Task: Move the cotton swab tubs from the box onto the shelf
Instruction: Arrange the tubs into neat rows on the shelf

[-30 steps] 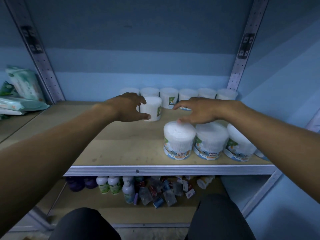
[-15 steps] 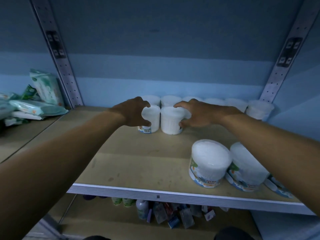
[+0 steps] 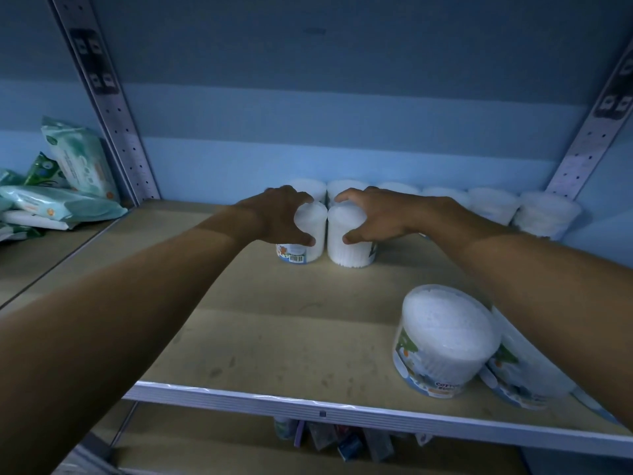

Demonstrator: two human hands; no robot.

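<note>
head view: one camera only
left hand (image 3: 277, 219): grip curled round left tub (image 3: 306, 233), thumb in front, fingers over top
right hand (image 3: 380, 216): grip curled round right tub (image 3: 349, 238), same way
tubs: upright, touching each other, on shelf (image 3: 274, 323) just ahead of back row (image 3: 493, 205)
front tubs (image 3: 445, 341): near shelf edge, right
box: not in view
step advice: slide both back flush to row, keep upright, release evenly

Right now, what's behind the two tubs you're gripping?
A back row of tubs stands along the blue wall. The left hand and right hand, each curled round a tub, cover the ones directly behind, showing only their tops.
</note>
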